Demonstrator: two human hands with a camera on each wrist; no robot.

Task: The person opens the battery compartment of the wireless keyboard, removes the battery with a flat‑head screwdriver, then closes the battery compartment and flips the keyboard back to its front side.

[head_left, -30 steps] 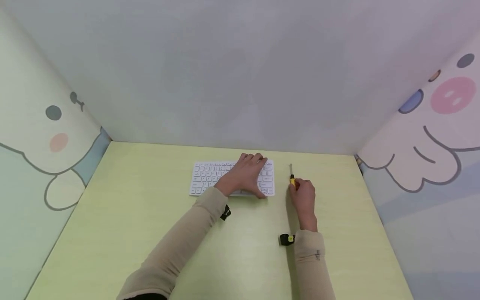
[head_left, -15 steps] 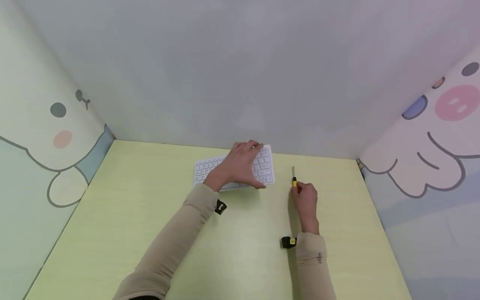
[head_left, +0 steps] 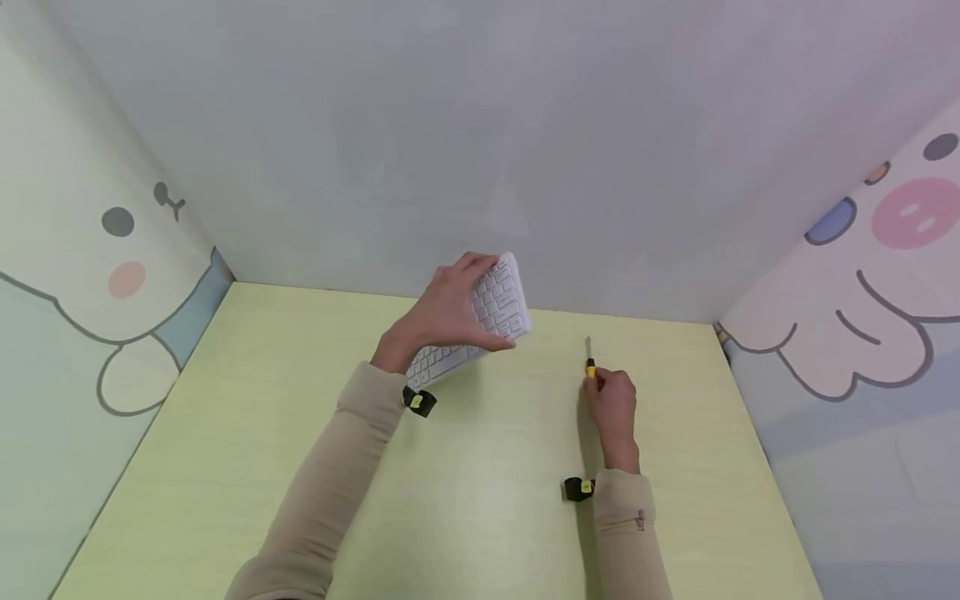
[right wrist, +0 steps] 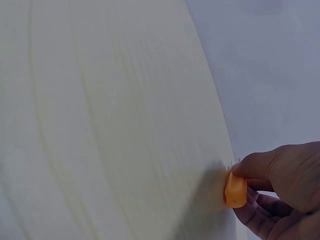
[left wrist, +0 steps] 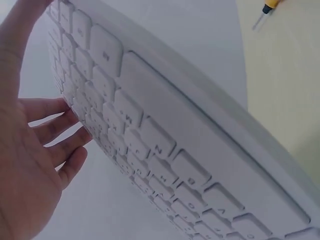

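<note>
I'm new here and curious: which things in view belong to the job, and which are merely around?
Seemingly in the job:
white keyboard, held tilted in the left hand
yellow-handled screwdriver, held in the right hand

Merely around:
pale table
grey back wall
cartoon-decorated side walls

A narrow shadow [head_left: 587, 433] lies on the pale yellow-green table [head_left: 465, 500].

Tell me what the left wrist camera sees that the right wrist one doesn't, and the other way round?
Only the left wrist view shows the white keyboard, the left hand gripping it, and the metal shaft of the screwdriver.

Only the right wrist view shows the right hand, holding the screwdriver's handle.

Both share part of that handle, the pale table and the wall.
</note>
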